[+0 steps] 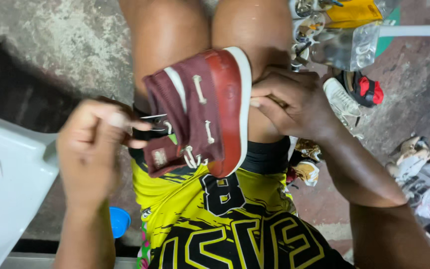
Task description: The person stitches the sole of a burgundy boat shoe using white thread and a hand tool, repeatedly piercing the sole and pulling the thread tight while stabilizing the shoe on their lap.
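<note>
Shoe (202, 107), maroon with a red sole edged in white, is held on its side over the knees (205, 30) of the seated person, sole turned to the right hand and opening to the left hand; white laces are threaded along its side and knotted near the lower end; the right hand (289, 102) is laid against the white sole edge, its fingers (267, 89) curled and pressed together on the rim; the left hand (93, 144) is closed near the shoe's opening, thumb and forefinger pinched on a thin dark strap (150, 133) at the collar, though what exactly lies between the fingertips cannot be told; a yellow and black shirt (210, 224) is seen below the shoe; a white plastic chair (11, 174) stands just beside the left arm, and a small blue cup (119, 221) lies on the floor (75, 45) near that forearm; beyond the right hand, a white sneaker (341, 99) and a black and red shoe (367, 88) lie on the floor, with a clear plastic container (347, 47) near them and further worn shoes (411, 157) well apart to the right
</note>
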